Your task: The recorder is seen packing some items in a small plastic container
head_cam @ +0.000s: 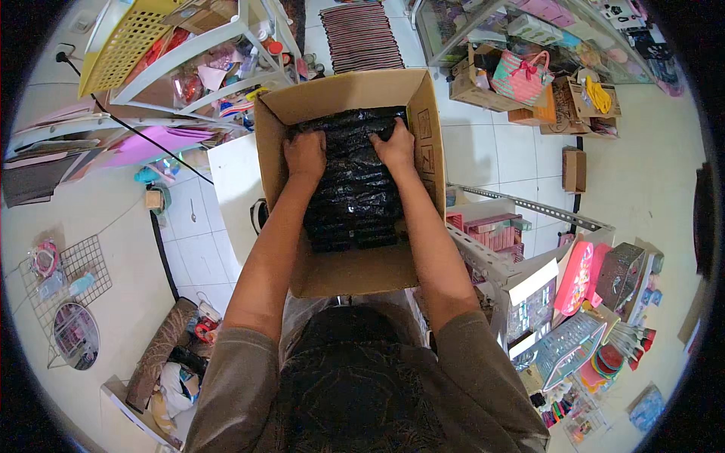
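An open cardboard box [351, 274] stands before me with a stack of shiny black plastic-wrapped packages [357, 192] inside. Both of my hands reach down into it. My left hand [306, 153] presses at the far left part of the black packages, its fingertips hidden against the plastic. At the far right, my right hand [395, 144] has its thumb on top of a black package and its fingers over the package's edge by the box wall. How firmly the left fingers grip cannot be made out.
A white table [235, 192] lies beside the box at left, near a shelf [187, 62] crowded with goods. On the right stands a metal rack [527, 206] holding pink boxes and baskets. Further off are a striped mat [362, 37], cartons with a woven bag [521, 76], and a glass case [453, 34].
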Demonstrator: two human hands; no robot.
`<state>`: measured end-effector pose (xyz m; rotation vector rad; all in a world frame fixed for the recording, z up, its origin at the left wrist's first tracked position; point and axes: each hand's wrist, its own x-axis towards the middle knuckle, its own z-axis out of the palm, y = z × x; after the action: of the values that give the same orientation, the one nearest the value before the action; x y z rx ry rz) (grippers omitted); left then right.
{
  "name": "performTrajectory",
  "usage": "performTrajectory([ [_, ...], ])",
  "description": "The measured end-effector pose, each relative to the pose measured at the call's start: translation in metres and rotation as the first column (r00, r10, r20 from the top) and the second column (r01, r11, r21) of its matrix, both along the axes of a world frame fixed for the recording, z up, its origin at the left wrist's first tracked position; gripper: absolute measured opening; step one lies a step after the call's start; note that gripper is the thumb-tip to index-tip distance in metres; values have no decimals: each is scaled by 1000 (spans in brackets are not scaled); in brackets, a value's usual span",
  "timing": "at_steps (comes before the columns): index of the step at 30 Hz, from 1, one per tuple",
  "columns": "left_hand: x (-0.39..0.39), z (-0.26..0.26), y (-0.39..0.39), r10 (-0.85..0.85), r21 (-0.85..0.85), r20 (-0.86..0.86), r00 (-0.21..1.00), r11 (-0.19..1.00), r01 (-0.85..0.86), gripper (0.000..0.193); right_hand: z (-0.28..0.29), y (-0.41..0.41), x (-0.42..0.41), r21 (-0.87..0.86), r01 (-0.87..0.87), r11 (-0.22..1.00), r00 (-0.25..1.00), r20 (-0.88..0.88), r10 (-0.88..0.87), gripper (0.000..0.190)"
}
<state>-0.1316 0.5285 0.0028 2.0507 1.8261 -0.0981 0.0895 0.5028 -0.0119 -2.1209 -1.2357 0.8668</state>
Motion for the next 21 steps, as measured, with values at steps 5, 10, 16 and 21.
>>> performTrajectory([
  [5, 2, 14, -7, -66, 90, -4, 998, 994, 66, 10, 25, -4, 0, -7, 11, 1000, 1000, 12, -11, 89],
  [10, -4, 40, -3, -153, 29, -130, 980, 987, 158, 17, 56, -20, -8, 134, 34, 990, 999, 26, -38, 86],
  [16, -9, 116, -34, -442, 340, 405, 801, 886, 316, 21, 144, -76, -14, 366, 59, 929, 986, -165, 2, 69],
  [21, 21, 210, -93, -542, 386, 748, 383, 825, 412, 20, 228, -164, -15, 598, 73, 798, 994, -104, -13, 51],
])
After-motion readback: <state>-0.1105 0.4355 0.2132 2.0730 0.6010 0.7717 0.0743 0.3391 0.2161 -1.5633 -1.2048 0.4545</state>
